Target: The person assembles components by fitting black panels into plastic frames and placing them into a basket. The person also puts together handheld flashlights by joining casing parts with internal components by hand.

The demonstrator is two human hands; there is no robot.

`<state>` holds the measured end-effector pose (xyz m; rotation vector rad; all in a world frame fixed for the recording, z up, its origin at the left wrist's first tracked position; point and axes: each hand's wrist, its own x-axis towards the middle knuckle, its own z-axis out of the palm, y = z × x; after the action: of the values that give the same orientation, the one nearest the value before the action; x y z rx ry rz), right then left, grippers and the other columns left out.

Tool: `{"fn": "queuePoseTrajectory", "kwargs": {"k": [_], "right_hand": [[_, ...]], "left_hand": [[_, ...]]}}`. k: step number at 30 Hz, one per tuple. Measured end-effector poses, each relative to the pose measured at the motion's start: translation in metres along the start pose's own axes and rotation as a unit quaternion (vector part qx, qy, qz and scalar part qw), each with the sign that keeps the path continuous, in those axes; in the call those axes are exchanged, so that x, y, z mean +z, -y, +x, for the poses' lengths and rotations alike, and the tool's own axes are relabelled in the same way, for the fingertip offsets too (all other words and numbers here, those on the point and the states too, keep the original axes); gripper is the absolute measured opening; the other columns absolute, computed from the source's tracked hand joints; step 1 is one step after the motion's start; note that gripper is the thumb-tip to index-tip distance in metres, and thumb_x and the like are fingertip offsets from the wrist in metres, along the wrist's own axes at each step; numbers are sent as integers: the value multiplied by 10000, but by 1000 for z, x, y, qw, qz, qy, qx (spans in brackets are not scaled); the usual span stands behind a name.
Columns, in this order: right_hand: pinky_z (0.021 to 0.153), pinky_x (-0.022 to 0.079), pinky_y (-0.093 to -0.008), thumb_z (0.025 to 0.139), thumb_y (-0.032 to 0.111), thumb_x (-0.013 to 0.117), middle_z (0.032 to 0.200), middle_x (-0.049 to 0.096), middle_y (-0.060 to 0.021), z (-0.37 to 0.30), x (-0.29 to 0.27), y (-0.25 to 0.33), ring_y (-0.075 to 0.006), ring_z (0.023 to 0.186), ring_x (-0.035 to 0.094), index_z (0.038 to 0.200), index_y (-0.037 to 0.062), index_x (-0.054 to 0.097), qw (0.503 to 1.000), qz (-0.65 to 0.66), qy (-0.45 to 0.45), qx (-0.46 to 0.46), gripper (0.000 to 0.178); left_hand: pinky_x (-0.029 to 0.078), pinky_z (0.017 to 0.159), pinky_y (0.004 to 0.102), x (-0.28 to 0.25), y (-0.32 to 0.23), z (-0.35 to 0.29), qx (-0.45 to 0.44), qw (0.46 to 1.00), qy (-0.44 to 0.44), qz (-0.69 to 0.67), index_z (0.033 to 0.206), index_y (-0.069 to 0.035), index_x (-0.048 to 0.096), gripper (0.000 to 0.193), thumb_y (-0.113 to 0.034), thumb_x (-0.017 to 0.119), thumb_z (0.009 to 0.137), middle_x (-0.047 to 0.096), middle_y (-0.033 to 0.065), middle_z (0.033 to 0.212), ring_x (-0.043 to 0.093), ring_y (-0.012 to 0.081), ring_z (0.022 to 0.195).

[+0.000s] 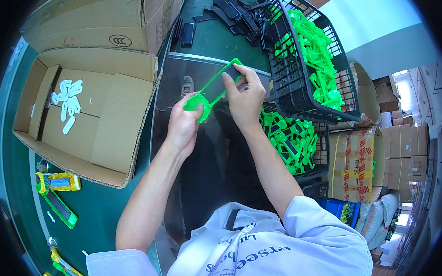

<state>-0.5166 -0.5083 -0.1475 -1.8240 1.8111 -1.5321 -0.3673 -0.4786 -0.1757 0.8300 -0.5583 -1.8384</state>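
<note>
Between my hands is a bright green plastic housing (194,102), held tilted, with a long dark panel (214,90) in its frame. My left hand (182,126) is closed round the wider lower-left end, thumb on top. My right hand (247,98) grips the far upper end, its thumb on the dark panel near the rim and its fingers at the outer edge. Some of its fingertips are hidden behind the housing. Close by on the right, a black crate (288,81) holds many similar green parts (318,59).
At left, an open carton (109,111) contains white oval pieces (70,102). Flat black pieces (233,14) lie on the green table ahead. A lower crate (322,156) holds more green parts. Yellow-and-green units (60,182) lie at lower left. Taped cartons (350,164) stand right.
</note>
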Motion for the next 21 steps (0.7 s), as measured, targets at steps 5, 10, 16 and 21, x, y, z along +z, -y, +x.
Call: {"fn": "queuePoseTrajectory", "kwargs": {"k": [5,10,16,21], "right_hand": [[612,479,-325,808,140,753,866,626,-106,-11,-1,-4,-194,645,603,1062,-22,649,1000,-19,19,10,319],[618,495,-349,821,156,733,855,656,-117,-2,-15,-10,-249,692,647,929,12,699,996,-70,41,-48,183],[663,510,-372,787,205,767,765,651,-110,10,-32,9,-278,731,661,885,27,705,979,-173,14,-112,212],[610,503,-357,660,331,851,660,635,-99,40,-64,6,-231,644,655,838,12,695,926,-213,291,110,398]], "left_hand": [[446,710,270,-2,2,-1,10,999,-32,18,1082,-28,581,160,-41,578,923,601,40,895,548,118,780],[427,719,265,-5,-1,3,1,998,-60,28,1067,-16,604,160,-3,548,919,601,38,894,542,115,784],[434,678,268,-12,1,3,6,996,-75,55,1035,-23,609,131,-22,566,912,607,48,882,538,123,751],[432,668,252,-12,-12,3,-21,990,-53,130,1040,-24,617,138,-35,579,908,615,54,909,546,113,748]]}}
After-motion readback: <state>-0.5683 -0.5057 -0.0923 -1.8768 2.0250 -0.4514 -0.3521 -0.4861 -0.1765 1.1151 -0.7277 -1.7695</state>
